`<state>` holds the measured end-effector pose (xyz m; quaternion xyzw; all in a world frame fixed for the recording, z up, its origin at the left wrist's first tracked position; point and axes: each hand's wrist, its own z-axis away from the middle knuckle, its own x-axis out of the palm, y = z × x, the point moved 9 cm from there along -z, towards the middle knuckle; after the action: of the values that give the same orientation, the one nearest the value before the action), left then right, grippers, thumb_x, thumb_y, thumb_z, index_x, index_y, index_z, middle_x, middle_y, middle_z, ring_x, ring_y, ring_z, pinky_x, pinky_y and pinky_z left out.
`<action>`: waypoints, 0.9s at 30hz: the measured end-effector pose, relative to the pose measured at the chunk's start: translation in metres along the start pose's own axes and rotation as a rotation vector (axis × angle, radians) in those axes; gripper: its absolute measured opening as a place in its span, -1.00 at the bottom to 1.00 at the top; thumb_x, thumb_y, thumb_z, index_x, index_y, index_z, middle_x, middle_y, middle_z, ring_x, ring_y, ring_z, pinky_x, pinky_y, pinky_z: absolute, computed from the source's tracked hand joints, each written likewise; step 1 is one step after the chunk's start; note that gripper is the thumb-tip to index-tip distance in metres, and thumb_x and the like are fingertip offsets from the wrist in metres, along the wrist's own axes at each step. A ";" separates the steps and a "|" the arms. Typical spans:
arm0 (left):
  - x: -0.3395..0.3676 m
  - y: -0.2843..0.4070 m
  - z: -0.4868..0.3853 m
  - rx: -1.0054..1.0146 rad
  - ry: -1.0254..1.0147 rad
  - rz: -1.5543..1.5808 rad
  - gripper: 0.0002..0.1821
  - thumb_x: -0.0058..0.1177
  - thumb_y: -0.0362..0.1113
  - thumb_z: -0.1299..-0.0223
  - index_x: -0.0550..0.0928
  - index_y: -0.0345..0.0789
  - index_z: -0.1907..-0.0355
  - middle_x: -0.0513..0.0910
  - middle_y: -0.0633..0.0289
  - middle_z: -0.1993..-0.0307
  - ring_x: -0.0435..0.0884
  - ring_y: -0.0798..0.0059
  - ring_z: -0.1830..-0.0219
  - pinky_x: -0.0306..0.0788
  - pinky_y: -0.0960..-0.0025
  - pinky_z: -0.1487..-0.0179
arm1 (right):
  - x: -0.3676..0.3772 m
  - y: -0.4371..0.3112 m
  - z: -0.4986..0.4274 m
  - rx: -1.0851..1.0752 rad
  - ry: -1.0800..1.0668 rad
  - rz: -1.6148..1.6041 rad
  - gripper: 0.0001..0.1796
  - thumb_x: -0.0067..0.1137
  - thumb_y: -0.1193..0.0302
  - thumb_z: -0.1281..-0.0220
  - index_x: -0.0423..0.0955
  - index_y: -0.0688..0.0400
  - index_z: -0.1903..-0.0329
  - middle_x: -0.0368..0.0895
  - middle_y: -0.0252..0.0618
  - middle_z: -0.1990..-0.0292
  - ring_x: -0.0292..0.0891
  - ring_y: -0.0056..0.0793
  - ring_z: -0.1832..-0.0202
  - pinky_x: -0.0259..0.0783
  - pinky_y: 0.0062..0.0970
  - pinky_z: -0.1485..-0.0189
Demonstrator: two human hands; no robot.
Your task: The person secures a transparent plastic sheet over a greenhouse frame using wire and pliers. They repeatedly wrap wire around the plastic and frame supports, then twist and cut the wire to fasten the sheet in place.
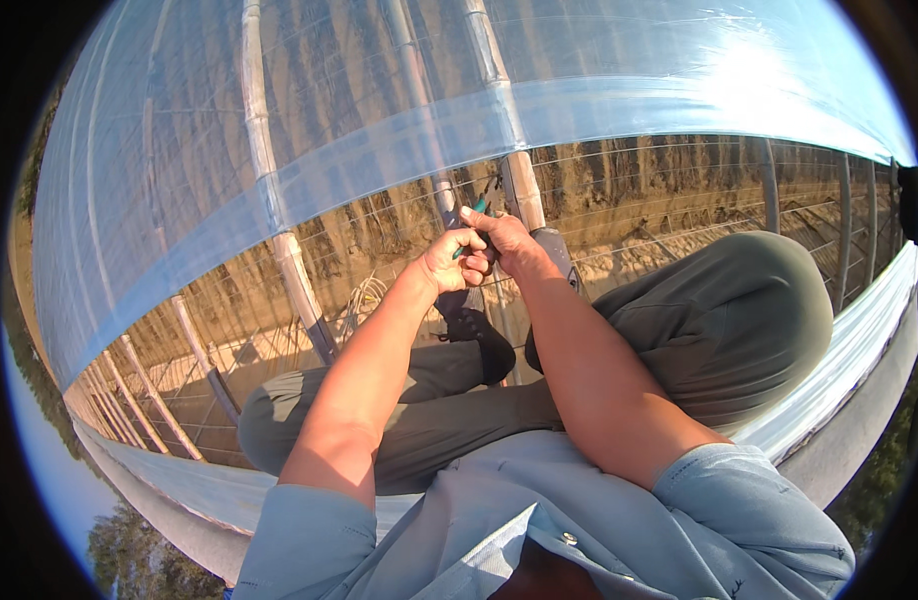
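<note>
Both my hands meet in front of my crossed legs, close to a bamboo pole (522, 187). Between them is a hand tool with green handles (480, 205), probably pliers; its dark jaws point up toward the pole. My right hand (507, 238) is closed around the tool, thumb raised along it. The fingers of my left hand (455, 260) are curled against the tool's lower part; whether they grip it or something thin is hidden. Thin wires (601, 152) cross the poles near my hands. The edge of a clear plastic sheet (399, 176) lies over the poles just beyond.
More bamboo poles (297, 277) run beneath the sheet at the left. A coil of pale wire or cord (365, 296) is below, left of my black shoe (477, 341). Brown ground shows far down between wires. Posts (770, 187) stand at the right, and a grey gutter-like edge (849, 420) curves behind me.
</note>
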<state>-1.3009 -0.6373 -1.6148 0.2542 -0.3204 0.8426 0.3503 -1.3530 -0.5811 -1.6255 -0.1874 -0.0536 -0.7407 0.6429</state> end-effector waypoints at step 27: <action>0.041 0.049 0.065 0.730 1.525 -2.086 -0.62 0.14 -0.37 -0.18 0.47 -0.39 -0.04 0.63 0.04 0.10 0.69 0.10 0.05 0.61 0.09 0.09 | 0.016 0.024 -0.047 -0.130 -0.042 -0.292 -0.80 0.41 0.49 -0.19 0.59 0.27 0.19 0.74 -0.19 0.29 0.70 -0.40 0.28 0.61 -0.38 0.22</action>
<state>-1.3502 -0.6935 -1.5631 -0.0735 0.5368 0.1509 0.8269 -1.3415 -0.6153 -1.6669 -0.2343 -0.0455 -0.8241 0.5137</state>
